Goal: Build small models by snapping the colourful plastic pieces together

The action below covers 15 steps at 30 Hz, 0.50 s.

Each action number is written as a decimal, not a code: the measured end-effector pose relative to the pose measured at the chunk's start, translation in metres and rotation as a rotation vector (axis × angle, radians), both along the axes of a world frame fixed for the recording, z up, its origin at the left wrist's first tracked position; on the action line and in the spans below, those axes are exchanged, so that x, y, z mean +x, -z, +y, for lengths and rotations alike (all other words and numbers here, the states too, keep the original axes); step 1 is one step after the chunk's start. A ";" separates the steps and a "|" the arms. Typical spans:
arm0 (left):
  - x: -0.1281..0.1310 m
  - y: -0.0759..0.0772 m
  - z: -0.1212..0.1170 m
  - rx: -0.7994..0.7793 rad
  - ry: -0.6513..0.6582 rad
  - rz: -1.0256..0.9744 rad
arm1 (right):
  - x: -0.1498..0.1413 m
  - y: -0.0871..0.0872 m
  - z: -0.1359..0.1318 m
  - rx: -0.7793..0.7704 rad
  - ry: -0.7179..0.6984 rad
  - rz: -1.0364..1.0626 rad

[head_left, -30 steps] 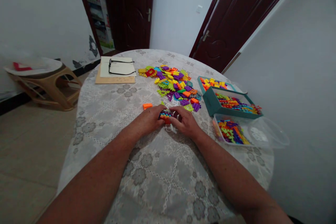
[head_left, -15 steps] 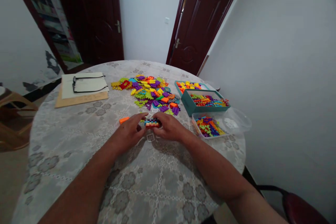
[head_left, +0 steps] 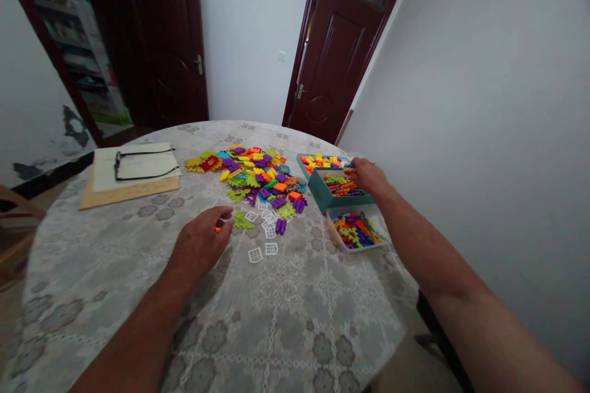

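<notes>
Coloured pieces [head_left: 350, 170] are pinched now by the right hand [head_left: 370, 176] over the green box [head_left: 340, 200], best kept level, while any grip by the half-curled left hand [head_left: 199, 241] cannot be told.

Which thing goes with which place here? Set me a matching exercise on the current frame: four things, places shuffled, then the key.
Things:
1. Left hand
2. Right hand
3. Black glasses
4. Clear container

Places:
A. On a pale sheet
B. At the far edge of the teal box
C. On the near side of the teal box
D. At a partly hidden orange piece

Pairs: 1-D, 2-B, 3-A, 4-C
</notes>
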<state>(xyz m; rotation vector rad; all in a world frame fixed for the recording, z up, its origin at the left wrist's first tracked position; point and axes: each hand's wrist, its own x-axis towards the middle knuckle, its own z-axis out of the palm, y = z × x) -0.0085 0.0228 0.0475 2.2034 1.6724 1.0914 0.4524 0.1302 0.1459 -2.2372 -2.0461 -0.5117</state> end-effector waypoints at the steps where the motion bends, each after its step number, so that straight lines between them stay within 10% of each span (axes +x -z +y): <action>1: 0.000 0.002 0.001 -0.003 -0.003 0.008 | 0.007 0.001 0.004 -0.048 0.022 -0.025; 15: 0.002 0.000 -0.001 -0.069 0.013 0.042 | 0.009 0.015 -0.006 -0.087 -0.061 -0.001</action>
